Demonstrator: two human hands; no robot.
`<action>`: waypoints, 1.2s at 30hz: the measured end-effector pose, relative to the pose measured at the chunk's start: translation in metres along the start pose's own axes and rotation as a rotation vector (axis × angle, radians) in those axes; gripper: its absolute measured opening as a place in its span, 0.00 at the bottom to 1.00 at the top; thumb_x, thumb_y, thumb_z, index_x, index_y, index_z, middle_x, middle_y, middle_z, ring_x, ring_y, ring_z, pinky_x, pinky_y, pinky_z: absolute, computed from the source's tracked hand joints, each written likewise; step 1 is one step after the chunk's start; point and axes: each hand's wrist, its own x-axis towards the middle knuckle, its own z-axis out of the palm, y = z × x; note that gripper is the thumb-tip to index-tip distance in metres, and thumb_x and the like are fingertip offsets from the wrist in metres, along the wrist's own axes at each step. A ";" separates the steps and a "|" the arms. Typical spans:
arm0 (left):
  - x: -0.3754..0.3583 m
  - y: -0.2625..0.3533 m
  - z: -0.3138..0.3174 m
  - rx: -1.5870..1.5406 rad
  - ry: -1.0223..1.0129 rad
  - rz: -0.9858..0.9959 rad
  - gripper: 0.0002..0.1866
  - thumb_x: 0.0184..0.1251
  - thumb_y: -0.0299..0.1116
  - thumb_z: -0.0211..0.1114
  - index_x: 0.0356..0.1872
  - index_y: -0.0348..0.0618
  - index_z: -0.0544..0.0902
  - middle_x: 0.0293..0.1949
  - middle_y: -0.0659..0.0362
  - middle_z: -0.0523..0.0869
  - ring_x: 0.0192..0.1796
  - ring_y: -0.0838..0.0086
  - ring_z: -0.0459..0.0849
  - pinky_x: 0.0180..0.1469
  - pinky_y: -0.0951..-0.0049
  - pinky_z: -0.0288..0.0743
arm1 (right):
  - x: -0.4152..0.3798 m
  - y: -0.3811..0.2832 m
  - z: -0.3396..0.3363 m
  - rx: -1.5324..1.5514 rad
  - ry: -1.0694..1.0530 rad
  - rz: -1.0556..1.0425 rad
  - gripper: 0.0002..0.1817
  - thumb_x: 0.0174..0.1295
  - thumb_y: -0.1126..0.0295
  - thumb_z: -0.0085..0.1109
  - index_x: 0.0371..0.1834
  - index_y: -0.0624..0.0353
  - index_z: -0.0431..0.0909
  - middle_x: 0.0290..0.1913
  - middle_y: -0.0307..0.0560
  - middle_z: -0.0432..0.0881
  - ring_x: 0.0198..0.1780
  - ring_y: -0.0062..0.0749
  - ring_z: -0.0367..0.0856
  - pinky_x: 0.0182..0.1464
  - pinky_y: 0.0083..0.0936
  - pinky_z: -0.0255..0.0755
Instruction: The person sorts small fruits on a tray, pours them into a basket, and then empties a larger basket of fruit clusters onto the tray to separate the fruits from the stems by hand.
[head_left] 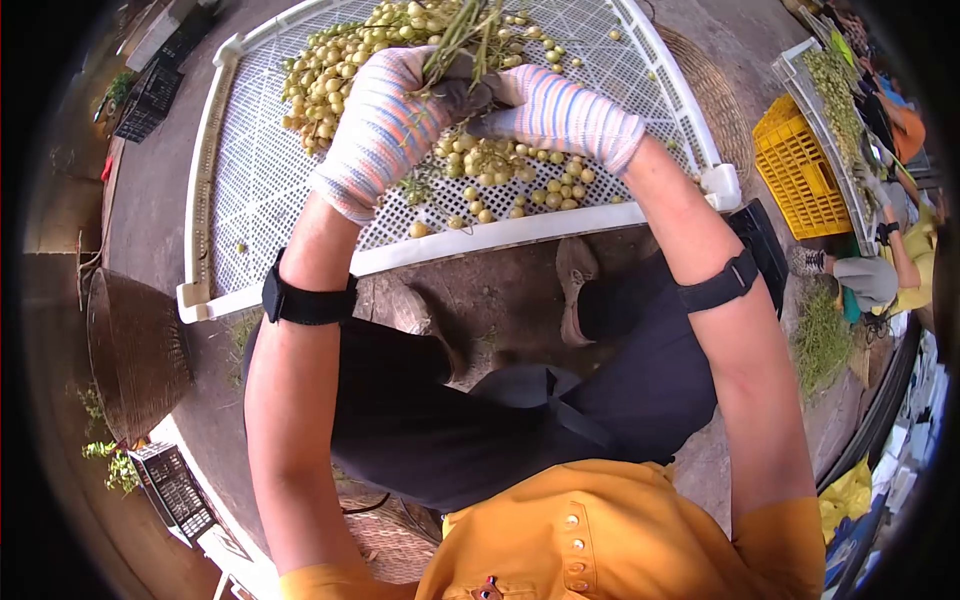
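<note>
Striped gloves with dark fingertips cover both hands, which meet above a white mesh tray (250,190). My left hand (385,130) is closed on a bunch of green stems (470,40) that point up and away. My right hand (570,112) is pinched at the base of the same stems, its fingertips against those of my left hand. Small round yellow-green fruits (335,85) are heaped on the tray to the left of and behind the hands. More fruits (490,165) lie beneath them, some on thin stalks. The gloves partly hide what is between the fingers.
Yellow crate (800,170) stands right of the tray, beside another fruit-filled tray (835,95) with people (905,250) around it. A brown basket (135,355) and a black crate (175,490) are at left. Green stems (822,345) lie on the right floor.
</note>
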 end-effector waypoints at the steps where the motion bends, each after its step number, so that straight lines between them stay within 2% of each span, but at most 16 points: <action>1: 0.002 -0.012 -0.002 -0.032 0.028 0.110 0.11 0.54 0.20 0.62 0.40 0.37 0.82 0.33 0.59 0.86 0.35 0.83 0.79 0.38 0.79 0.74 | 0.007 0.004 0.002 -0.112 0.017 0.056 0.19 0.55 0.62 0.62 0.47 0.61 0.76 0.40 0.49 0.83 0.41 0.32 0.78 0.48 0.29 0.70; 2: 0.007 -0.021 -0.005 -0.064 0.058 0.222 0.11 0.56 0.20 0.60 0.40 0.36 0.82 0.34 0.59 0.85 0.36 0.82 0.80 0.39 0.81 0.74 | 0.014 0.008 0.003 -0.225 0.035 0.109 0.20 0.55 0.58 0.62 0.45 0.61 0.78 0.37 0.52 0.83 0.39 0.37 0.80 0.46 0.31 0.71; 5: 0.016 -0.034 -0.013 -0.482 0.024 0.000 0.12 0.58 0.15 0.55 0.41 0.36 0.81 0.35 0.59 0.84 0.36 0.81 0.79 0.39 0.83 0.73 | 0.002 -0.020 -0.012 -0.539 0.119 0.189 0.24 0.54 0.45 0.57 0.35 0.57 0.82 0.27 0.53 0.81 0.33 0.49 0.81 0.39 0.39 0.74; 6: 0.012 -0.022 0.005 -0.216 0.115 0.141 0.12 0.60 0.18 0.56 0.44 0.36 0.79 0.36 0.60 0.84 0.37 0.80 0.79 0.39 0.81 0.74 | 0.001 -0.028 -0.017 -0.590 0.107 0.218 0.22 0.54 0.47 0.58 0.36 0.57 0.82 0.28 0.52 0.82 0.34 0.47 0.82 0.39 0.39 0.74; 8: 0.020 -0.037 -0.004 -0.231 0.231 0.125 0.12 0.60 0.21 0.57 0.45 0.35 0.79 0.38 0.58 0.84 0.39 0.78 0.81 0.43 0.79 0.75 | 0.004 -0.028 -0.029 -0.666 0.089 0.190 0.21 0.54 0.50 0.58 0.39 0.57 0.82 0.32 0.52 0.82 0.36 0.47 0.82 0.41 0.39 0.75; 10: 0.030 -0.043 -0.012 -0.486 0.125 0.153 0.12 0.59 0.23 0.59 0.44 0.34 0.80 0.41 0.56 0.84 0.42 0.75 0.82 0.46 0.77 0.74 | 0.008 -0.025 -0.041 -0.590 0.026 0.188 0.19 0.54 0.56 0.58 0.44 0.56 0.80 0.38 0.52 0.83 0.41 0.45 0.81 0.45 0.39 0.73; 13: 0.026 0.000 0.019 -0.240 0.329 0.033 0.14 0.57 0.24 0.63 0.45 0.33 0.81 0.43 0.56 0.84 0.44 0.73 0.82 0.49 0.75 0.74 | 0.017 -0.007 -0.048 -0.539 0.050 0.057 0.16 0.54 0.63 0.55 0.45 0.54 0.79 0.39 0.52 0.83 0.42 0.45 0.81 0.46 0.37 0.73; 16: 0.034 -0.012 0.029 -0.254 0.410 -0.044 0.15 0.59 0.28 0.63 0.48 0.35 0.80 0.44 0.57 0.84 0.46 0.73 0.81 0.51 0.75 0.72 | -0.014 -0.016 -0.048 -0.537 0.126 0.199 0.17 0.57 0.60 0.53 0.46 0.56 0.81 0.44 0.49 0.82 0.45 0.41 0.81 0.49 0.37 0.73; 21: 0.035 -0.013 0.042 -0.217 0.346 -0.201 0.18 0.65 0.34 0.59 0.54 0.39 0.77 0.48 0.57 0.82 0.51 0.76 0.78 0.54 0.75 0.68 | -0.020 0.009 -0.041 -0.507 0.117 0.127 0.15 0.54 0.65 0.56 0.44 0.57 0.82 0.43 0.49 0.83 0.45 0.41 0.81 0.47 0.36 0.74; 25: 0.033 -0.021 0.040 0.205 0.193 -0.016 0.18 0.71 0.37 0.51 0.56 0.39 0.75 0.49 0.58 0.82 0.50 0.77 0.78 0.52 0.77 0.67 | -0.029 0.027 -0.039 -0.398 0.175 0.136 0.14 0.54 0.67 0.56 0.43 0.57 0.82 0.43 0.49 0.83 0.44 0.40 0.82 0.46 0.36 0.75; 28: 0.043 -0.034 0.023 0.321 0.215 -0.029 0.19 0.69 0.38 0.53 0.55 0.39 0.76 0.49 0.57 0.81 0.51 0.76 0.78 0.53 0.76 0.67 | -0.041 0.043 -0.040 -0.342 0.212 0.131 0.13 0.56 0.67 0.54 0.42 0.58 0.82 0.41 0.49 0.84 0.41 0.39 0.83 0.42 0.38 0.76; 30: 0.043 -0.037 0.009 0.121 0.286 -0.069 0.20 0.67 0.39 0.56 0.55 0.39 0.76 0.49 0.56 0.82 0.50 0.75 0.79 0.51 0.76 0.67 | -0.051 0.059 -0.041 -0.469 0.229 0.175 0.12 0.57 0.67 0.53 0.40 0.57 0.83 0.38 0.50 0.84 0.39 0.39 0.83 0.39 0.41 0.76; 32: 0.043 -0.043 -0.012 0.052 0.285 -0.091 0.21 0.65 0.39 0.60 0.55 0.39 0.76 0.49 0.56 0.82 0.50 0.75 0.79 0.50 0.76 0.68 | -0.082 0.061 -0.045 -0.457 0.199 0.166 0.12 0.58 0.70 0.52 0.42 0.56 0.82 0.40 0.50 0.83 0.42 0.37 0.82 0.39 0.43 0.77; 33: 0.036 -0.027 -0.009 0.132 0.284 -0.200 0.25 0.59 0.19 0.50 0.61 0.38 0.69 0.56 0.55 0.77 0.58 0.72 0.75 0.57 0.78 0.67 | -0.103 0.059 -0.041 -0.526 0.368 0.162 0.14 0.58 0.69 0.52 0.46 0.54 0.80 0.45 0.51 0.81 0.45 0.38 0.81 0.41 0.43 0.77; 34: 0.041 -0.022 -0.005 -0.063 0.404 -0.328 0.23 0.63 0.26 0.54 0.61 0.39 0.69 0.56 0.54 0.78 0.57 0.70 0.76 0.59 0.77 0.67 | -0.110 0.060 -0.037 -0.595 0.532 0.154 0.16 0.59 0.68 0.52 0.51 0.52 0.78 0.51 0.52 0.79 0.47 0.39 0.81 0.43 0.43 0.77; 36: 0.038 -0.033 -0.016 -0.178 0.361 -0.266 0.26 0.63 0.38 0.61 0.62 0.45 0.70 0.56 0.52 0.78 0.59 0.67 0.75 0.61 0.75 0.65 | -0.092 0.069 -0.041 -0.328 0.089 0.346 0.33 0.52 0.56 0.63 0.63 0.45 0.66 0.65 0.50 0.65 0.50 0.53 0.78 0.49 0.48 0.74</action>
